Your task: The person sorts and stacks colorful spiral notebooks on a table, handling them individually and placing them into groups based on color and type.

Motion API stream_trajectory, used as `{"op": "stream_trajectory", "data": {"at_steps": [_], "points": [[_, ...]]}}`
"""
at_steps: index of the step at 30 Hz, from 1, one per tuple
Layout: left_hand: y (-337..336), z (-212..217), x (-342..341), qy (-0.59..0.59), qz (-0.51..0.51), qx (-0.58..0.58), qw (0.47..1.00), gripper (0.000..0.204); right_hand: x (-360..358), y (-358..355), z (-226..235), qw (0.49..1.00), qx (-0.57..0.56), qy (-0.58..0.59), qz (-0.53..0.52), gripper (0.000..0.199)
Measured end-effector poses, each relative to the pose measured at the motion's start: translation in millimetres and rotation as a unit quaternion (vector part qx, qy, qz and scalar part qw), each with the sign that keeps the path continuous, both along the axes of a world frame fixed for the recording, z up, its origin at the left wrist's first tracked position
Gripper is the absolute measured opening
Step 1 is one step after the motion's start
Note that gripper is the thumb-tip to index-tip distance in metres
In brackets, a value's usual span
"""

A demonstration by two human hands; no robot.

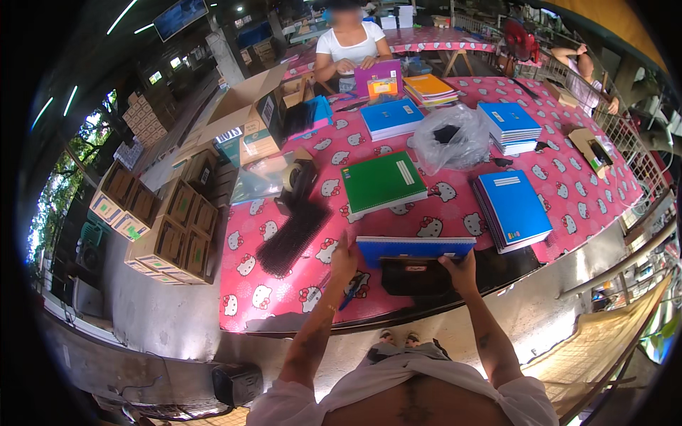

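Just above the table's near edge, a blue notebook (419, 248) is tilted up between my hands, its white top edge showing; I cannot tell whether it is one or several. My right hand (462, 273) grips its lower right corner, thumb on the front. At its left end is my left hand (343, 261), closed against the edge with the fingertips partly hidden. Below the notebook lies a black pouch (415, 278). A blue pen (349, 295) rests by my left wrist. Beyond are a green notebook (383, 181) and a stack of blue notebooks (513, 207).
A crumpled clear plastic bag (455, 138) sits mid-table near more blue notebooks (509, 124). Black spiral bindings (293, 238) and a tape dispenser (295, 184) are at left, near an open carton (245, 124). Across the table a person (349, 50) holds a purple notebook (379, 74).
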State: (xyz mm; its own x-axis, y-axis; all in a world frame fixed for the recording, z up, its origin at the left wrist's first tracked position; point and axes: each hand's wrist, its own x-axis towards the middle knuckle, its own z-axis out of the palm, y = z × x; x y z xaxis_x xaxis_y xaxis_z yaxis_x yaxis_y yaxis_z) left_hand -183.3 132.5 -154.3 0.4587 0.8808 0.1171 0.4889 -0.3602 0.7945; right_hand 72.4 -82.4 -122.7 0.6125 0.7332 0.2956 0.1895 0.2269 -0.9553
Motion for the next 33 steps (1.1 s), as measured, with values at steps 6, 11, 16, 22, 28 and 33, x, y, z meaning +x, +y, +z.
{"op": "stream_trajectory", "data": {"at_steps": [6, 11, 16, 22, 28, 33], "points": [[20.4, -14.4, -26.3, 0.228, 0.017, 0.220, 0.948, 0.051, -82.1, 7.1, 130.8, 0.877, 0.028, -0.463, -0.127, 0.068], [-12.1, 111.9, -21.1, 0.001, -0.008, 0.188, 0.982, 0.036, -93.8, 85.8, 108.7, 0.847, -0.028, -0.530, 0.023, 0.040], [-48.8, 116.1, -33.1, -0.167, -0.016, 0.132, 0.977, 0.027, -89.5, 113.7, 105.1, 0.885, -0.057, -0.459, 0.056, 0.014], [-43.2, 126.4, -22.4, -0.161, -0.037, 0.170, 0.971, 0.021, -91.7, 116.6, 112.0, 0.890, -0.034, -0.450, 0.061, 0.011], [-31.3, 117.9, -17.2, -0.176, -0.021, 0.226, 0.958, 0.016, -94.3, 115.9, 114.4, 0.893, -0.044, -0.446, 0.048, 0.009], [-20.5, 121.8, -19.4, -0.107, -0.057, 0.338, 0.933, 0.016, -93.7, 115.1, 116.8, 0.893, -0.057, -0.443, 0.046, 0.009]]}}
